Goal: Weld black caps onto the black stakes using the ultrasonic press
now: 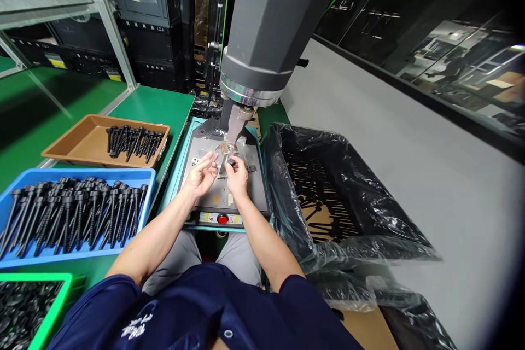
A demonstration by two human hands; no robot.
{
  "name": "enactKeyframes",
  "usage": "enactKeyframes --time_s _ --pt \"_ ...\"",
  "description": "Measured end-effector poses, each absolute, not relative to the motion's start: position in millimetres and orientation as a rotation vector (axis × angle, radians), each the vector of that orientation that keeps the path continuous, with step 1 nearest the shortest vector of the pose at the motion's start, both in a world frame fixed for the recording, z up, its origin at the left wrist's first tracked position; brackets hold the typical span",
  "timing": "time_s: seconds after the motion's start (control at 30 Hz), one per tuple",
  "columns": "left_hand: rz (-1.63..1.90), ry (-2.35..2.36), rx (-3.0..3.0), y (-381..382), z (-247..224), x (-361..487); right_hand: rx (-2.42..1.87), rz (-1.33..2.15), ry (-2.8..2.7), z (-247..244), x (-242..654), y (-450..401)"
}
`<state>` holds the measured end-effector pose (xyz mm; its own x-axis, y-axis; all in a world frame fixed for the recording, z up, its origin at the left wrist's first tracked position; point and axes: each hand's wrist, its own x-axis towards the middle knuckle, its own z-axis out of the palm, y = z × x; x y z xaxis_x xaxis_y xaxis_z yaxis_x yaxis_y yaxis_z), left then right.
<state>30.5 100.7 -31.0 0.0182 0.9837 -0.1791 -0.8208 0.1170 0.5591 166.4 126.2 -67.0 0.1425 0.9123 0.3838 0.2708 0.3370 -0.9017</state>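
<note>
My right hand (238,179) is closed on a small black plastic part (232,162), pinched between thumb and fingers just in front of the metal fixture (228,148). Most of that part is hidden, so its full shape cannot be made out. To the left of the fixture, my left hand (200,176) hovers palm inward, its fingers loosely bent and apart, with nothing visible in them. Directly above the fixture comes down the tapered metal horn (236,124) of a grey press head (262,27). Beneath both hands lies the machine's grey base plate (207,202).
A red button (222,219) sits on the machine's front edge. At left are a brown tray (77,139) and a blue tray (150,175) of black ribbed stakes, plus a green bin (68,290) of black discs. A plastic-lined box (356,175) of black parts stands right.
</note>
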Motion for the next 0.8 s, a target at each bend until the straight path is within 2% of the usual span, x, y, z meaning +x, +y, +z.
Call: enactKeyframes --time_s 0.2,0.53,0.8 --pt "1.514 0.763 0.277 110 -27 31 -1.087 0.723 -1.377 -61 161 131" --pt "1.587 0.895 0.487 116 -21 33 -1.137 0.498 -1.395 -50 169 151" --pt "1.605 0.913 0.571 122 -17 35 -1.244 0.581 -1.332 -43 165 173"
